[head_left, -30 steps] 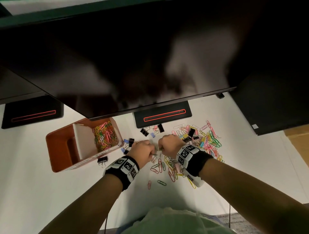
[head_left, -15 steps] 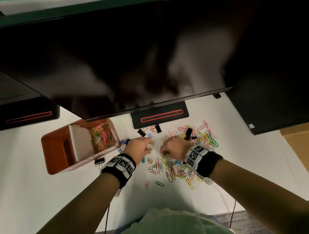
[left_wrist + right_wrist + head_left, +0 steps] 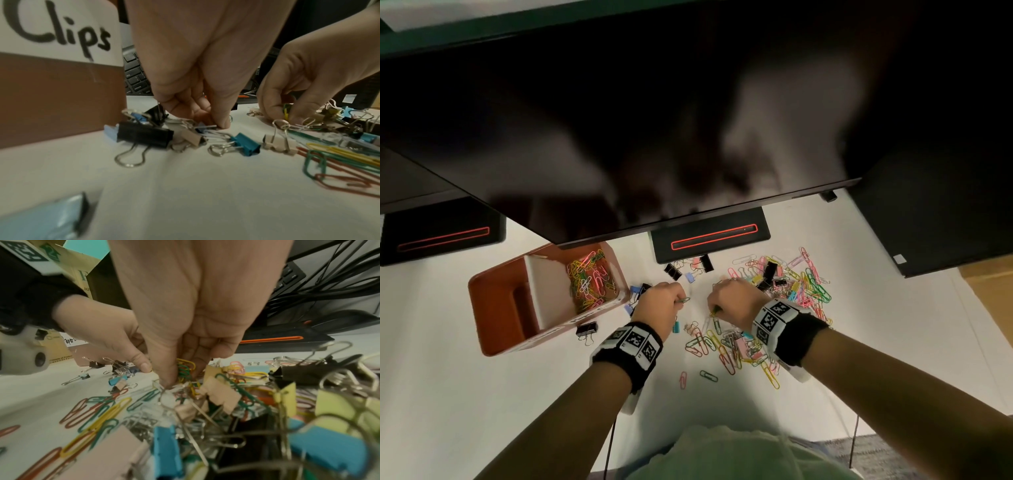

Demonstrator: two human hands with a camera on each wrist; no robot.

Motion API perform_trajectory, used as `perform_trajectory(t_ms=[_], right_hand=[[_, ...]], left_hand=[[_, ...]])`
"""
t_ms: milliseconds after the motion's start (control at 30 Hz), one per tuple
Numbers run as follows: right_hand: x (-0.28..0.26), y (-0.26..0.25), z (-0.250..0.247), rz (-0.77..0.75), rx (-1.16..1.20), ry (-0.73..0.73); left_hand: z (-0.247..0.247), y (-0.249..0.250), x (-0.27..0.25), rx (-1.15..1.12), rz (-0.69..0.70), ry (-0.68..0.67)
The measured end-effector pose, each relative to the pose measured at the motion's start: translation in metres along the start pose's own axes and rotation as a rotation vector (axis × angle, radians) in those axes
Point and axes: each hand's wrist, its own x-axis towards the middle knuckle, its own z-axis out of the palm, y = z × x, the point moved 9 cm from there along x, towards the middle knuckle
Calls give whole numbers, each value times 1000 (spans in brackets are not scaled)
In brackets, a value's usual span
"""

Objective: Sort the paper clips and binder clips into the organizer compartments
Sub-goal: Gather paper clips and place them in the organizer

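The orange organizer (image 3: 493,308) stands at the left, with coloured paper clips (image 3: 590,277) in its right compartment. Its left compartments show nothing inside. A mixed pile of paper clips and binder clips (image 3: 791,284) spreads over the white table at the right. My left hand (image 3: 678,298) is down at the table beside the organizer and pinches a green paper clip (image 3: 683,300). Small binder clips (image 3: 144,136) lie under and around it. My right hand (image 3: 717,310) holds several green and yellow paper clips (image 3: 185,368), its fingertips (image 3: 164,382) dipped into the pile.
A large dark monitor overhangs the far half of the table. Its black stand base (image 3: 710,236) lies just behind the clips, and a second base (image 3: 441,236) is at the far left. A keyboard (image 3: 135,76) and cables (image 3: 318,288) sit behind. A cardboard box (image 3: 989,284) is at the right.
A second ago my hands were pressed together at the centre. They have since parted, the left towards the binder clips by the organizer, the right down onto the pile.
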Motion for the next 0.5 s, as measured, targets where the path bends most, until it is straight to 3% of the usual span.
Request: perform_trajectory(t_ms=[167,267,500], right_hand=[[3,-1,2,39,-36,-17],[4,-4,3,46,-95,-47],[-11,-29,-52,-16,122,86]], left_hand=[[10,7,-4,245,93,-98],[6,8,-7,191,111,-109],[-103,-3,-50,-295,85,287]])
